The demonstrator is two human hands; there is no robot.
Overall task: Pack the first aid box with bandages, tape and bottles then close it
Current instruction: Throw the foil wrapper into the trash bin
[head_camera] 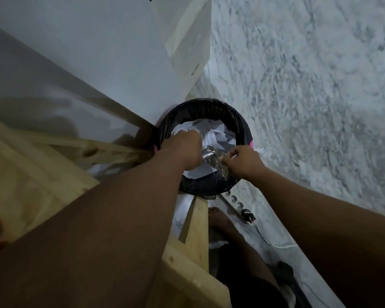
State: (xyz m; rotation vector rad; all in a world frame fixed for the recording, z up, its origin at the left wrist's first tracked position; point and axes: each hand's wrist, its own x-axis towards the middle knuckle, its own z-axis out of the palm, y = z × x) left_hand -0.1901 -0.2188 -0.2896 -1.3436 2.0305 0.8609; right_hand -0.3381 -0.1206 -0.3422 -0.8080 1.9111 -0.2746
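Clear crinkled plastic wrap [211, 155] stretches between a person's two hands above a round bin [242, 130] lined with a black bag and half filled with crumpled white paper [218, 135]. The left hand [183, 150] has its grip closed around one end of the wrap, while the right hand [246, 161] pinches the other end between thumb and fingertips, both clamped on the same piece. The bin stands on a grey-white marbled floor [309, 96], just beside a pale wooden desk [31, 174] at lower left and against a white wall panel [98, 52]. A bare foot [220, 221] shows below the bin, near a white power strip [238, 204] with a dark plug and thin cables trailing across the floor. No first aid box, bandages, tape or bottles appear in view.
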